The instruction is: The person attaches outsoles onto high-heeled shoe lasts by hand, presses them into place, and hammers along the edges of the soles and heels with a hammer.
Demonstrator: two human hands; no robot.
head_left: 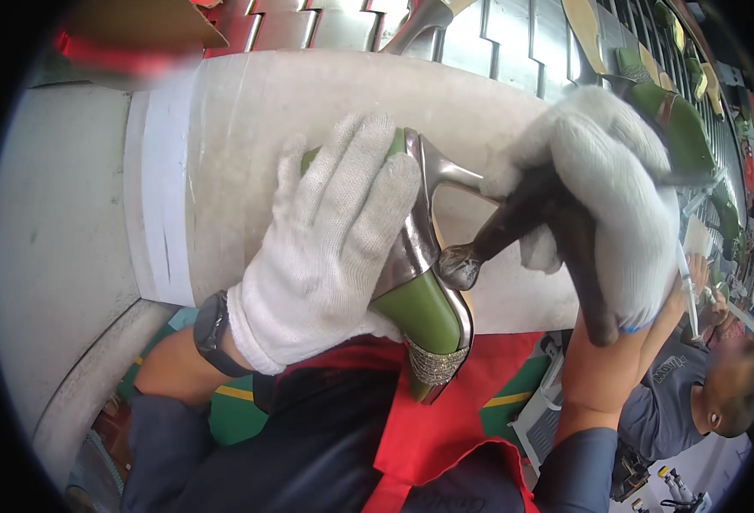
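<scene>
A green high-heeled shoe (424, 316) lies on its side on a pale bench, its toe pointing toward me and overhanging the near edge. It has a metallic silver-brown band, a slim metallic heel pointing right and a sparkling strip at the toe. My left hand (330, 231), in a white knit glove, holds the shoe down with its fingers laid across it. My right hand (612, 184), gloved too, is closed around a dark hammer-like tool (514, 214). The tool's shiny rounded end is close beside the shoe's sole edge; I cannot tell whether they touch.
The bench top (248, 111) curves across the middle. Beyond it runs a slatted metal conveyor (351, 30) carrying several shoe parts and green shoes (680, 128). A brown cardboard piece (150, 26) sits at the far left. Another person (680, 393) is at the lower right.
</scene>
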